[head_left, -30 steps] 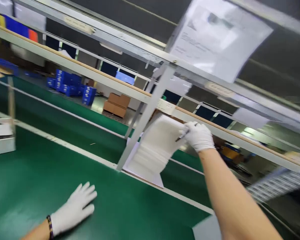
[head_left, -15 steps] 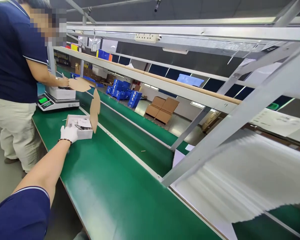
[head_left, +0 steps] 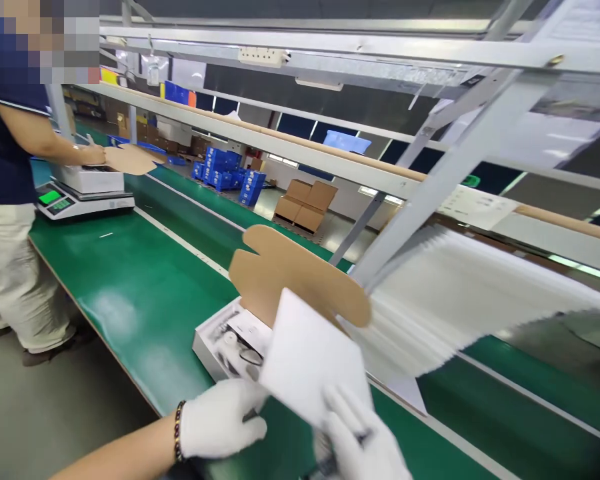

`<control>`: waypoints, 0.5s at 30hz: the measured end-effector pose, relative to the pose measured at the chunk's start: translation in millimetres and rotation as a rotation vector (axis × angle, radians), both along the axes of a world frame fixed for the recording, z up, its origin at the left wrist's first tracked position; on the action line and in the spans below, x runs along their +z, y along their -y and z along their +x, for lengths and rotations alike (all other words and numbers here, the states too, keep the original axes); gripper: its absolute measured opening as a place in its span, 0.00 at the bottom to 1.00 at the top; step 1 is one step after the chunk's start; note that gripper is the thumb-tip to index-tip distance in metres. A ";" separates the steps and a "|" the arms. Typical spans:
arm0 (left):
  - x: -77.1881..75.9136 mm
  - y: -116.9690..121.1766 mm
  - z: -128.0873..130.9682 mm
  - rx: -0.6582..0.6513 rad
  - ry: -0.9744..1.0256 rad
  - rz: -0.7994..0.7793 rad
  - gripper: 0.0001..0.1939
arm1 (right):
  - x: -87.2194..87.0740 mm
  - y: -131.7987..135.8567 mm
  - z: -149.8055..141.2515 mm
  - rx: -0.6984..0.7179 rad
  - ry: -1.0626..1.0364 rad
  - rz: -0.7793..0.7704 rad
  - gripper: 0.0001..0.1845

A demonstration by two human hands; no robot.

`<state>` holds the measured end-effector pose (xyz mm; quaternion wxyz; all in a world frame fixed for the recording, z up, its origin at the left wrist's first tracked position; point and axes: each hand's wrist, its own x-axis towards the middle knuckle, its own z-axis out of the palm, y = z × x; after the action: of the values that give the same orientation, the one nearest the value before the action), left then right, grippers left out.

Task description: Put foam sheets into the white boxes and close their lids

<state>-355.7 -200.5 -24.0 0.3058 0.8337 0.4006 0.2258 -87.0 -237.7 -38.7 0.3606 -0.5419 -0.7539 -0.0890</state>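
Observation:
In the head view, my white-gloved left hand (head_left: 223,419) is beside the near side of an opened white carton (head_left: 215,363). Its thumb stands apart from the fingers, and I cannot tell whether the fingertips touch the carton. My gloved right hand (head_left: 363,437) grips a flat white sheet (head_left: 315,360), tilted over the carton's right part. Something dark shows at the right hand's fingers, too blurred to name. The carton's brown-lined lid (head_left: 300,277) stands up behind. Inside it are a white paper (head_left: 250,330) and small white and dark parts, partly covered by the sheet.
At the left a co-worker's hand (head_left: 93,155) is at another opened carton (head_left: 93,180) on a digital scale (head_left: 85,202). A slanted metal post (head_left: 420,167) and white sheeting (head_left: 430,300) stand at the right of the green bench (head_left: 120,287).
The carton has come along the bench toward me. My left hand has drawn back with it. My right hand has entered view with the white sheet, and the view has shifted right.

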 end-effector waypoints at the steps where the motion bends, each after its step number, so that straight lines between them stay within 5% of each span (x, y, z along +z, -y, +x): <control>1: 7.3 6.5 3.0 -0.091 0.031 -0.048 0.09 | -9.6 -0.6 -10.5 -0.009 0.058 0.004 0.12; 4: 22.7 -4.6 5.3 -0.102 0.022 -0.050 0.17 | -32.3 -8.9 -21.1 -0.061 0.331 -0.080 0.19; 7: 18.6 -44.1 25.4 -0.003 0.038 0.056 0.21 | -45.3 -12.3 -5.0 -0.175 0.468 -0.219 0.15; 12: -8.3 -102.0 107.3 -0.342 -0.122 0.105 0.28 | -45.2 -4.4 36.0 -0.180 0.315 -0.300 0.15; 15: -13.1 -116.0 149.0 -0.440 -0.147 0.120 0.30 | -38.3 2.2 55.4 -0.441 0.235 -0.408 0.27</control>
<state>-206.6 -84.5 -37.1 0.2678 0.9317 0.2164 0.1159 -31.6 -240.0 -77.0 0.1271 -0.7393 -0.6572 -0.0738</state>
